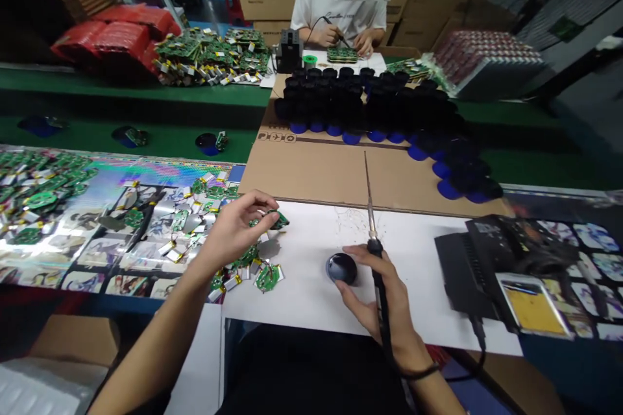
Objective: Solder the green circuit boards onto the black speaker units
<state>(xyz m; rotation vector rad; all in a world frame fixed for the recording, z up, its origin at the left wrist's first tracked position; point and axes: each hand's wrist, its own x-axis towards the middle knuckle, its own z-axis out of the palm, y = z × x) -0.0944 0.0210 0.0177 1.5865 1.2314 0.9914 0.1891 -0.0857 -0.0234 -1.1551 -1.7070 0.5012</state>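
Hands well apart over the white sheet (302,285) on the tabletop. Left hand (237,227) pinches a small green circuit board (278,220) at the fingertips, wires and a small battery possibly attached, though that's hard to see. Right hand (377,301) grips a soldering iron (374,248) like a pen, tip pointing up and away, not touching anything. Fingers (353,251) sit just beside a round black puck (341,268) on the sheet.

Loose boards with yellow-edged batteries (256,269) lie just under the left hand, and many more cover a shiny printed mat (107,233) to the left. Cardboard sheet (311,172) lies past the white sheet, with rows of black cylinders on blue bases (341,104) standing on it. Black box (506,253) sits at right, with a yellow-screened device (533,308) beside it — exact kind unclear.

Across the table a co-worker (341,6) works with both hands (341,37) on a green board (341,54), holding a similar iron. Red packs (117,42) are piled at far left.
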